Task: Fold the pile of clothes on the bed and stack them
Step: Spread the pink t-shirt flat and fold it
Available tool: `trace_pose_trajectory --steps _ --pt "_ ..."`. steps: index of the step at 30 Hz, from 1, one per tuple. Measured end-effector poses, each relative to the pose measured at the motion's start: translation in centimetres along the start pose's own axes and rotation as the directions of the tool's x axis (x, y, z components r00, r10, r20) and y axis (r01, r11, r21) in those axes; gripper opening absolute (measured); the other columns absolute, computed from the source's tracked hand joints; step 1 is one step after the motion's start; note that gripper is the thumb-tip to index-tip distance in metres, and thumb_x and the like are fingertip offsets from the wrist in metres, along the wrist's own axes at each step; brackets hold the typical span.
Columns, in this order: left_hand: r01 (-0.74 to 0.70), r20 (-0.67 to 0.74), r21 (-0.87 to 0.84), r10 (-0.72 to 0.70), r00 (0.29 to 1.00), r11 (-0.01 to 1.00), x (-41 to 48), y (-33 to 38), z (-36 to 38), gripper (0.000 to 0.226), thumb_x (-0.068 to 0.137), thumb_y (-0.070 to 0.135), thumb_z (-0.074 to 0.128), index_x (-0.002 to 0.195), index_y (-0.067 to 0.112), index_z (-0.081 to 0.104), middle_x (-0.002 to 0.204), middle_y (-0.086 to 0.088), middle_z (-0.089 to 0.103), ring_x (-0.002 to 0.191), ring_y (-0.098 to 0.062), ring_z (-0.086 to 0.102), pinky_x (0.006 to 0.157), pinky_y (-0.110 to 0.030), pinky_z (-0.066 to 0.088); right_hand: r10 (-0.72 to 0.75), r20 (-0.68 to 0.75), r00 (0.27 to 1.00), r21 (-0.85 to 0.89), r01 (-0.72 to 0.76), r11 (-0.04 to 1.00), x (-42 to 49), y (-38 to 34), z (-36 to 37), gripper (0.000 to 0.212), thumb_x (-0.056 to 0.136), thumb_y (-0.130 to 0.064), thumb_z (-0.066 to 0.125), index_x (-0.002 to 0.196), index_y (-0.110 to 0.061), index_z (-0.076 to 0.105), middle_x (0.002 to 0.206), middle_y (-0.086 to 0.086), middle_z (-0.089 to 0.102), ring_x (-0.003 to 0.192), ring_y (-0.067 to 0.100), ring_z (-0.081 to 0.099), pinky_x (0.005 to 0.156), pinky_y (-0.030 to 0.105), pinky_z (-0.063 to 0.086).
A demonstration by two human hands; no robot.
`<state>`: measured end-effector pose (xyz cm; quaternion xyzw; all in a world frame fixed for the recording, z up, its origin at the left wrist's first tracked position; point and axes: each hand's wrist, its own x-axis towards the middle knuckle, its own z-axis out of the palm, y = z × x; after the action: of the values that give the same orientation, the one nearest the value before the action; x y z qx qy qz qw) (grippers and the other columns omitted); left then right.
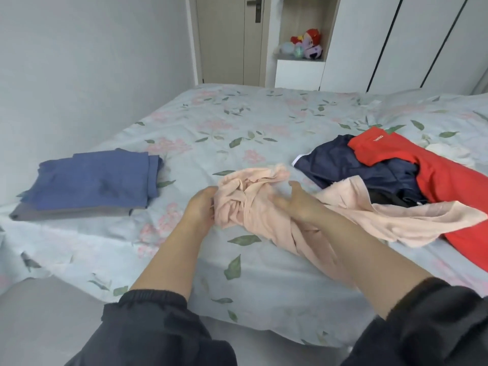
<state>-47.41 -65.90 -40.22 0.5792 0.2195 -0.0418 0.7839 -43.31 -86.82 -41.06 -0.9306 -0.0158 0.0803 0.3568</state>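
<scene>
A crumpled pale pink garment (253, 207) lies on the bed in front of me, trailing off to the right. My left hand (202, 207) grips its bunched left end. My right hand (295, 202) lies on the cloth with fingers fairly straight, thumb up. To the right is a loose pile: a navy garment (353, 165) with a red garment (433, 175) over it. On the left sits a folded stack, a blue garment (92, 178) on top of a grey one (71, 212).
The bed (237, 122) has a pale blue floral sheet and its near edge runs across the lower frame. A wall stands on the left. Beyond are a door (229, 38), a shelf with plush toys (309, 46), and white wardrobes (412, 40).
</scene>
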Motion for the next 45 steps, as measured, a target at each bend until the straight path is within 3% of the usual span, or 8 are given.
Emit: trace_pose_trajectory --steps 4,8,16,20,24,29,39,45 --pt "-0.096 -0.051 0.275 0.114 0.992 0.957 1.2 -0.8 0.6 0.068 0.083 0.019 0.072 0.142 0.012 0.038 0.136 -0.007 0.048 0.121 -0.026 0.052 0.1 -0.037 0.044 -0.116 0.021 0.993 -0.39 0.115 0.913 -1.4 2.2 3.7 0.057 0.084 -0.044 0.06 0.133 -0.02 0.044 0.128 0.004 0.057 0.117 0.026 0.052 0.091 0.033 0.039" --pt "-0.252 -0.132 0.385 0.323 0.937 0.888 1.8 -1.5 1.4 0.047 0.082 -0.003 0.061 0.127 0.006 0.054 0.114 -0.007 0.059 0.1 -0.02 0.057 0.075 -0.018 0.048 -0.185 -0.198 0.963 0.065 0.201 0.977 -1.1 2.6 2.6 0.015 0.094 -0.007 0.05 0.094 -0.006 0.065 0.096 0.014 0.065 0.093 0.024 0.058 0.073 0.025 0.033" --pt "-0.403 -0.6 -0.478 0.045 0.799 0.781 3.3 0.5 -1.9 0.036 0.083 -0.012 0.049 0.113 0.005 0.059 0.119 -0.019 0.058 0.095 -0.026 0.063 0.081 -0.026 0.053 0.455 -0.481 0.749 0.581 -0.116 0.805 0.7 5.6 -5.9 0.027 0.095 0.003 0.039 0.112 0.007 0.059 0.111 0.02 0.061 0.111 0.031 0.056 0.085 0.029 0.038" --pt "-0.149 -0.713 0.117 0.187 0.676 0.982 3.3 0.0 -1.9 0.047 0.086 -0.001 0.047 0.131 0.013 0.051 0.138 -0.014 0.044 0.12 -0.031 0.047 0.097 -0.035 0.039 0.322 -0.638 0.699 0.367 -0.092 0.926 0.6 6.4 -5.0 0.028 0.087 -0.006 0.051 0.113 -0.003 0.062 0.117 0.015 0.062 0.113 0.032 0.055 0.094 0.036 0.043" --pt "-0.336 -0.174 0.789 0.712 0.681 0.514 3.3 -0.7 0.0 0.054 0.086 0.006 0.049 0.14 0.014 0.042 0.144 -0.01 0.041 0.133 -0.027 0.034 0.111 -0.042 0.027 0.094 -0.497 0.863 0.216 0.018 0.976 1.3 4.7 -2.6 0.03 0.089 -0.036 0.046 0.1 -0.011 0.057 0.096 0.006 0.057 0.093 0.023 0.053 0.074 0.026 0.033" --pt "-0.155 0.15 0.988 0.248 0.957 0.001 4.2 -2.7 1.0 0.046 0.099 0.036 0.032 0.14 0.015 0.033 0.137 -0.014 0.046 0.125 -0.033 0.041 0.098 -0.039 0.035 0.144 -0.175 0.974 0.067 -0.134 0.989 1.5 5.1 -0.7 0.053 0.078 -0.028 0.071 0.121 -0.009 0.047 0.108 0.004 0.058 0.103 0.022 0.055 0.083 0.027 0.04" --pt "-0.381 0.23 0.918 0.632 0.74 0.112 3.9 -1.2 1.8 0.029 0.094 0.027 0.048 0.117 0.016 0.063 0.117 -0.013 0.063 0.115 -0.03 0.051 0.088 -0.033 0.042 -0.161 0.629 0.76 0.212 0.032 0.977 -4.2 1.7 -4.8 0.037 0.047 0.008 0.05 0.042 -0.026 0.064 0.046 -0.022 0.053 0.046 -0.007 0.05 0.047 0.01 0.035" --pt "-0.575 0.582 0.744 0.094 0.808 0.341 4.2 -4.3 4.0 0.054 0.099 0.05 0.03 0.15 0.035 0.018 0.155 -0.002 0.025 0.143 -0.018 0.02 0.109 -0.025 0.017 -0.127 0.428 0.895 0.234 0.026 0.972 -3.4 3.4 -3.0 0.048 0.066 0.026 0.045 0.057 -0.015 0.068 0.056 -0.006 0.058 0.06 0.009 0.055 0.059 0.022 0.039"
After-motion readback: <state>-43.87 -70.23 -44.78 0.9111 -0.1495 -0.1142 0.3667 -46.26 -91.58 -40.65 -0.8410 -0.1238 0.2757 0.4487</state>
